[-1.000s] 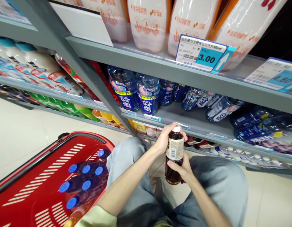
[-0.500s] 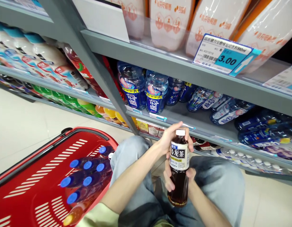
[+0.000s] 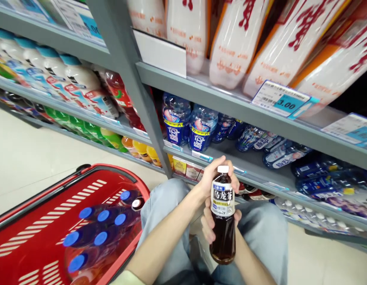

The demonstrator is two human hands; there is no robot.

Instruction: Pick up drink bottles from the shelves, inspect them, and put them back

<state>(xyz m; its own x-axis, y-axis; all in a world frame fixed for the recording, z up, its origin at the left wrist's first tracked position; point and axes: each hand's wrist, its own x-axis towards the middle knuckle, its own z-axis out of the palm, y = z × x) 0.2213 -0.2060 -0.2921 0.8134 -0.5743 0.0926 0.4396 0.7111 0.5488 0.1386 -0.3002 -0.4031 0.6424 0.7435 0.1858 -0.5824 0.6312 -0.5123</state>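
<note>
A dark tea bottle with a white cap and a white label stands upright in front of me, above my knees. My left hand is wrapped round its neck and cap from behind. My right hand grips the middle of the bottle from behind, fingers curled round its left side. The label faces me. Both hands hold it just in front of the lower shelf edge.
A red shopping basket at lower left holds several blue-capped bottles. Grey shelves carry blue drink bottles, white pouches and price tags. A grey upright post divides the racks. Pale floor lies to the left.
The bottle was turned so its label faces me and was brought lower and closer. My right hand slid from the bottle's base area to its middle. The view tilted up slightly.
</note>
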